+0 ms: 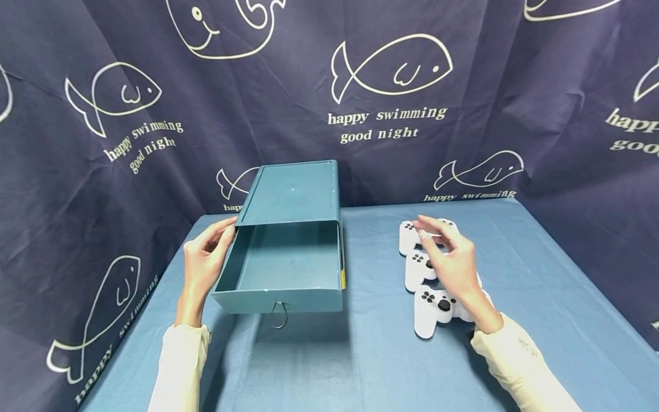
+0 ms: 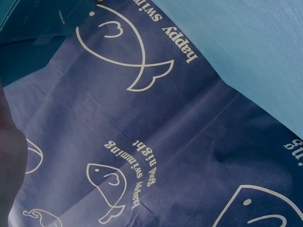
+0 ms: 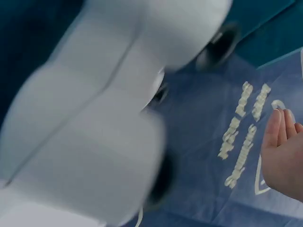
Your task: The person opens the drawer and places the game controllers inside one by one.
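Observation:
A teal box (image 1: 290, 194) has its drawer (image 1: 309, 300) pulled out toward me, with a wire ring (image 1: 280, 316) on the front. My left hand (image 1: 203, 257) is at the box's left side, thumb and fingertips touching it where the drawer leaves the case. Three white game controllers lie in a column on the right: a near one (image 1: 426, 320), a middle one (image 1: 413, 274) and a far one (image 1: 405, 240). Over them hovers my right hand (image 1: 453, 263), fingers loosely bent, thumb apart, holding nothing. White controllers (image 3: 85, 142) loom blurred beside this hand in the right wrist view.
Blue cloth (image 1: 381, 355) covers the table. A dark blue curtain (image 1: 391, 166) with white fish outlines and lettering hangs behind and along both sides. A small yellow piece (image 1: 342, 279) shows at the box's right side.

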A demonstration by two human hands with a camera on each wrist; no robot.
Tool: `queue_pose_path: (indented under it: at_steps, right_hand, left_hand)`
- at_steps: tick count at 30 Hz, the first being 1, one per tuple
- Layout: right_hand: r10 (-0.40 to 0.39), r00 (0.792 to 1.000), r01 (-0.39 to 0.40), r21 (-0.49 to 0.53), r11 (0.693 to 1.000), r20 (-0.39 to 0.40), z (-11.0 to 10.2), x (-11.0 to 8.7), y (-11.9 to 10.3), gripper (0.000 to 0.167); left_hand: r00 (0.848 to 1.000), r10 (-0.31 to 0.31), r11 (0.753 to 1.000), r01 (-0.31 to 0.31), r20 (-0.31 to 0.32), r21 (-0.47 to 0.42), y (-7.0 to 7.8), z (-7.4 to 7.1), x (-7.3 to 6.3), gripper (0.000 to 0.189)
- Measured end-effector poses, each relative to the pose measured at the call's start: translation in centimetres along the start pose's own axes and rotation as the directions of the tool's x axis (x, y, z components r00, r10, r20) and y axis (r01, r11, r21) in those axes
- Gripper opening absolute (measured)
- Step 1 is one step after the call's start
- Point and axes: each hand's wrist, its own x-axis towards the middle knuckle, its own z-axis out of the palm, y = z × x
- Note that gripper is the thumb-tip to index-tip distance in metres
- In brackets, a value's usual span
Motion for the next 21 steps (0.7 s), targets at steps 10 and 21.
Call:
queue_pose_path:
  at_steps: [10, 21]
  right_hand:
    - [0.100, 0.994, -0.103, -0.062, 0.993, -0.050, -2.4, 0.5, 1.8, 0.030]
    - [0.176, 0.981, -0.190, -0.218, 0.957, -0.084, -4.6, 0.5, 3.6, 0.029]
  left_hand:
    - [1.000, 0.003, 1.000, -0.003, 0.005, 0.014, 0.3, -0.1, 0.0, 0.023]
    - [1.000, 0.010, 1.000, -0.010, 0.003, 0.001, 0.3, -0.1, 0.0, 0.022]
